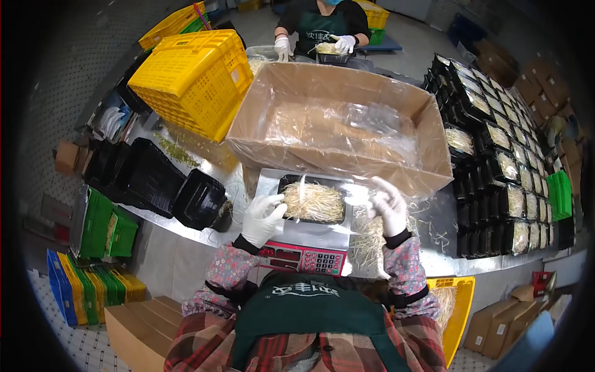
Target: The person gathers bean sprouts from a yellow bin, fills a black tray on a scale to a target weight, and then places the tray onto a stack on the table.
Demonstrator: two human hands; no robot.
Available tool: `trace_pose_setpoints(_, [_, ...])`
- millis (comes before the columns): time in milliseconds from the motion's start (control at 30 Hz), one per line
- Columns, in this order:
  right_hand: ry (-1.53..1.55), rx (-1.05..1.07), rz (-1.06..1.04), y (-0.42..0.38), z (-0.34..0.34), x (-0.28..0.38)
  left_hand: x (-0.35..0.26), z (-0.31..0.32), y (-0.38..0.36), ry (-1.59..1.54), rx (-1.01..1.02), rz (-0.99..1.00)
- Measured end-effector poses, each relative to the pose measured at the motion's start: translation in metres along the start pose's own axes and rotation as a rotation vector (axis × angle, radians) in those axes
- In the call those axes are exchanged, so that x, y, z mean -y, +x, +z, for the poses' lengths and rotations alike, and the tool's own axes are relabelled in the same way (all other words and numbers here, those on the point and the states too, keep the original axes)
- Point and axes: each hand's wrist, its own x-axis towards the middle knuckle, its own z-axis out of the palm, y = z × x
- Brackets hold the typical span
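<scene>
A black tray heaped with pale bean sprouts sits on the platform of a digital scale in front of me. My left hand, in a white glove, rests against the tray's left end, fingers curled on the sprouts there. My right hand, also gloved, hovers to the right of the tray above a loose pile of sprouts on the metal table; its fingers are bent and whether they pinch any sprouts is unclear.
A big plastic-lined cardboard box of sprouts stands behind the scale. Stacked empty black trays lie left, filled trays stacked right. A yellow crate tilts at back left. Across the table another person's gloved hands fill a tray.
</scene>
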Motion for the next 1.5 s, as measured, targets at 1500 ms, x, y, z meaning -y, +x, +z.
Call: trace_pose_setpoints(1500, [-1.352, 0.473, -0.321, 0.024, 0.116, -0.050, 0.008, -0.124, 0.029, -0.896, -0.535, -0.306])
